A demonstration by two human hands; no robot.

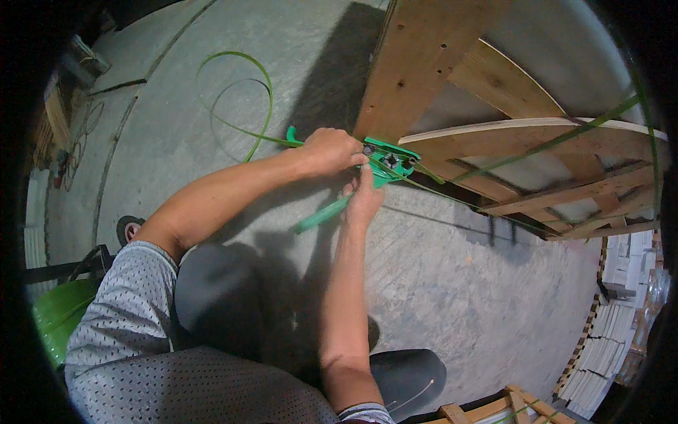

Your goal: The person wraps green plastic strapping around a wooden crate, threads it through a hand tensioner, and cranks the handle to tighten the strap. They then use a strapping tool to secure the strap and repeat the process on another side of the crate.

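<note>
A green strapping tensioner [390,161] with metal wheels is at the lower corner of a wooden crate [417,71]. Green strapping [455,201] runs from the tool along the crate's base, and its loose tail [270,106] loops over the floor to the left. My left hand [330,151] is closed over the tool's left part, beside a green hooked lever [291,133]. From below, my right hand [363,201] grips the tool with bent fingers, its thumb near the strap. A long green handle [321,215] sticks out to its left. Both palms are hidden.
Another green strap [544,146] crosses the crate's slatted side. Stacked white boards [607,339] stand at the far right. A slatted wooden crate [519,404] is at the lower right. A green rounded object [63,318] and a small wheel [129,229] are on the left.
</note>
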